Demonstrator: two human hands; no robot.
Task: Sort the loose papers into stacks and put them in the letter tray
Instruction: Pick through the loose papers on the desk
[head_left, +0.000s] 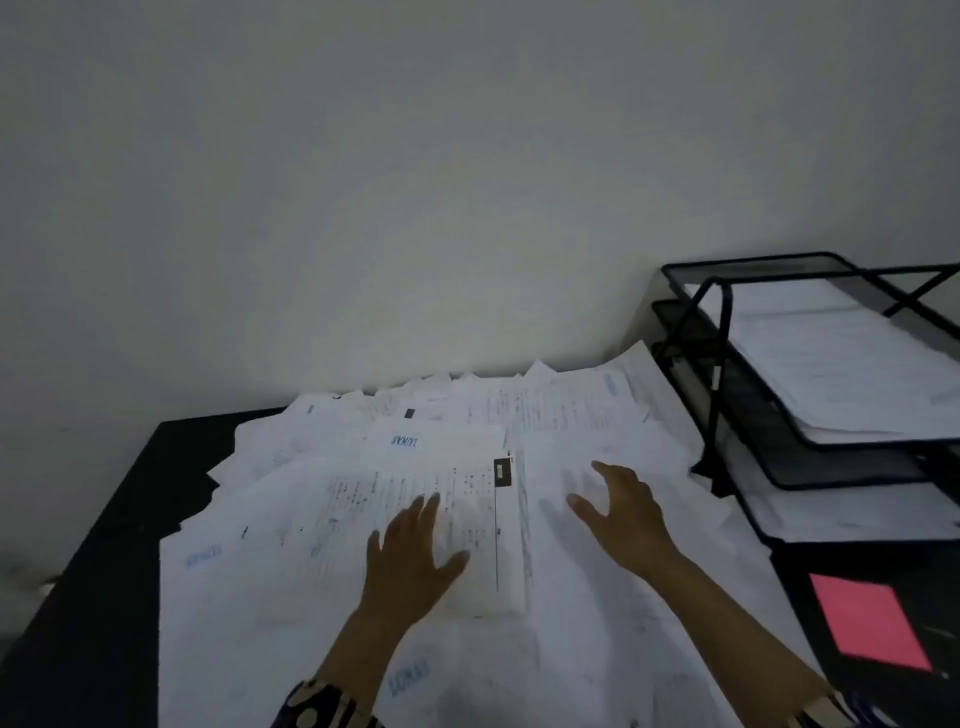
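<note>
Your left hand (415, 556) lies flat, fingers straight, on a printed sheet (415, 499); your right hand (618, 506) hovers spread, holding nothing. You are still sorting: loose papers (571, 426) cover the desk (114, 545). Next, gather matching sheets for the letter tray (727, 291), far right.

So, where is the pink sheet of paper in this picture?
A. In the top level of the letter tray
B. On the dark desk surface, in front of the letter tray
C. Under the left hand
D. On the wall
B: the pink sheet lies flat on the dark desk at the lower right, nearer to the camera than the black letter tray, whose top level holds white papers.
</note>
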